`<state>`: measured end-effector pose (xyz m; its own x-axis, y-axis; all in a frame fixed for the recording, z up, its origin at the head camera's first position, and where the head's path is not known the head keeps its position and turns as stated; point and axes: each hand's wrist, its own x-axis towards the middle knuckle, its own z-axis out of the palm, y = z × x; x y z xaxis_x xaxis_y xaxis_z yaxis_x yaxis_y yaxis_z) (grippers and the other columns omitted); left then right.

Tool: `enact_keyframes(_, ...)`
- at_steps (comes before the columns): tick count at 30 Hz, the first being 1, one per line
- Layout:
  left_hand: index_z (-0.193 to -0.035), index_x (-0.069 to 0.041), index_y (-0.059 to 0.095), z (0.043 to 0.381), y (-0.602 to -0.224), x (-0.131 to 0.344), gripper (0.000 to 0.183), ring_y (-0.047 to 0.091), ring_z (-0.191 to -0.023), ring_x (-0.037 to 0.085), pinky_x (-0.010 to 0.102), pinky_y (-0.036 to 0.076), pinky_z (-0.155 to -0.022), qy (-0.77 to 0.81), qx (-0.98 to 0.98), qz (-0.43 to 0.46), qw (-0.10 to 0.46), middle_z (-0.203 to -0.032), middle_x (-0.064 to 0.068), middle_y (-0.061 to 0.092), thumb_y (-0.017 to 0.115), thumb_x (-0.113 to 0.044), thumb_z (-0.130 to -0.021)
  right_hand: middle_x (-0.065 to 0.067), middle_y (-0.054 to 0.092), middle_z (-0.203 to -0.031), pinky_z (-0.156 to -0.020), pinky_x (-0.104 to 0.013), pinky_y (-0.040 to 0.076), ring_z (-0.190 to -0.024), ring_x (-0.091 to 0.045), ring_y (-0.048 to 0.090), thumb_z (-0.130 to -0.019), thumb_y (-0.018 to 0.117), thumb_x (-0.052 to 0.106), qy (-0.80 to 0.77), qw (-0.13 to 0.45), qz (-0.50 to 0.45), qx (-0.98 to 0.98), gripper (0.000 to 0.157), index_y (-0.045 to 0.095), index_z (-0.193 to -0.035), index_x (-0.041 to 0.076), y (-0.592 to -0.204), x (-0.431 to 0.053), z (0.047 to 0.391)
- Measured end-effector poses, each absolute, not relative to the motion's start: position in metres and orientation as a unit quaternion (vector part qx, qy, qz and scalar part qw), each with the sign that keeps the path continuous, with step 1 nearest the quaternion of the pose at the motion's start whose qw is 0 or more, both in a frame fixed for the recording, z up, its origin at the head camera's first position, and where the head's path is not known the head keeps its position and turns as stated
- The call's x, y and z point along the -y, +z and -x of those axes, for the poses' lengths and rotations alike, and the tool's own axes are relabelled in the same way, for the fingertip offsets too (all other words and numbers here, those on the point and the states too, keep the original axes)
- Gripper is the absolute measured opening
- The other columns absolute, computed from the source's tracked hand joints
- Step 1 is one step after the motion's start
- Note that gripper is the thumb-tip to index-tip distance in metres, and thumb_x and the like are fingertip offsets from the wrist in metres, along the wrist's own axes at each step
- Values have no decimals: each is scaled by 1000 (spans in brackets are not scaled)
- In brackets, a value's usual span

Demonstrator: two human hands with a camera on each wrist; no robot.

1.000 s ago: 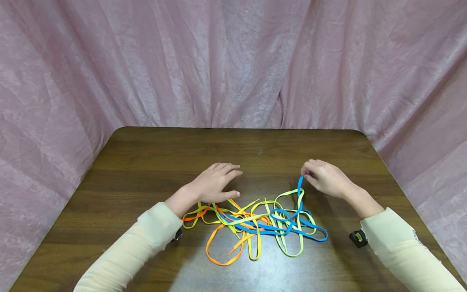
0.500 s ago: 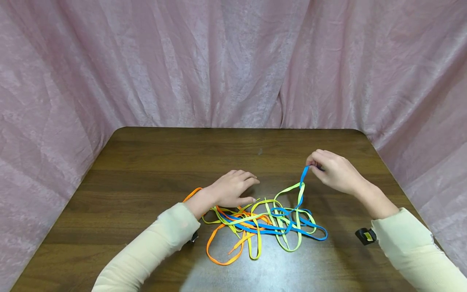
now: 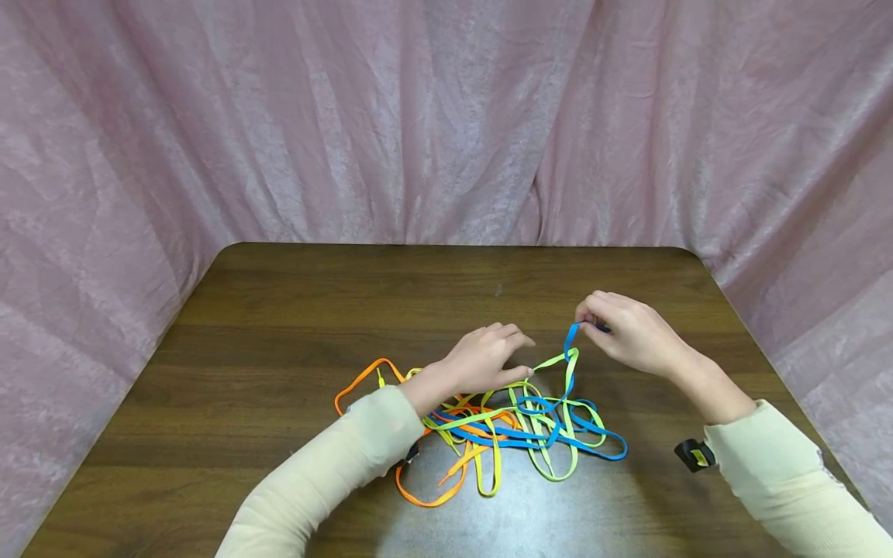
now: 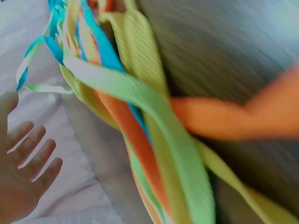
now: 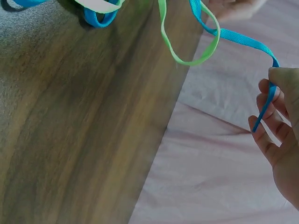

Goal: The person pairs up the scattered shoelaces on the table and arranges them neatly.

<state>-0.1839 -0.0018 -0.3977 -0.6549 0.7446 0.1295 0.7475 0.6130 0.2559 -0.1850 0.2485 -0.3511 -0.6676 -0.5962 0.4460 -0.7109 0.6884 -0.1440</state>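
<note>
Flat shoelaces in several colours lie tangled at the middle of the table. My right hand (image 3: 628,333) pinches the blue shoelace (image 5: 243,38) near its end, between thumb and fingers. Its short tail hangs over the fingers in the right wrist view. The lifted stretch runs through a raised loop of light green shoelace (image 5: 209,55). Over the pile's far side, my left hand (image 3: 484,360) has its fingers spread, with the thumb close to the green loop; whether it touches is unclear. An orange shoelace (image 3: 430,504) and a yellow shoelace (image 3: 497,465) lie in the pile, partly under the left forearm.
The brown wooden table (image 3: 314,302) has rounded far corners. Pink curtain (image 3: 446,116) hangs behind and at both sides. A small black device (image 3: 694,456) sits at the right wrist; another at the left is mostly hidden.
My left hand has moved right across the pile toward the green loop, uncovering orange lace at the left. My right hand rose with the blue lace, then came slightly back left and down.
</note>
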Motion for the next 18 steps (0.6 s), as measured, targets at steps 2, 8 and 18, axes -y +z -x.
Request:
enact_keyframes(2, -125, -16, 56, 183, -396, -5, 46, 54, -106, 14, 29, 46, -85, -171, 900, 401, 2, -119, -2, 56, 55, -44, -89, 14, 50, -74, -59, -23, 40, -68, -3, 47, -73, 71, 4, 156, 185, -364, 900, 22, 57, -82, 20, -351, -247, 185)
enact_keyframes(8, -125, -17, 57, 183, -391, -26, 45, 55, -106, 12, 29, 48, -82, -232, 901, 368, -17, -118, -4, 57, 57, -43, -88, 13, 50, -74, -58, -23, 40, -67, -2, 46, -73, 72, 5, 158, 187, -366, 898, 22, 57, -82, 19, -351, -244, 186)
enact_keyframes(18, -90, -19, 67, 183, -389, -45, 13, 58, -87, 3, 13, 42, -70, -337, 877, 343, -16, -94, -11, 61, 63, -32, -86, 12, 50, -73, -58, -17, 36, -67, -1, 44, -73, 69, 1, 171, 201, -387, 883, 22, 57, -81, 18, -352, -241, 186)
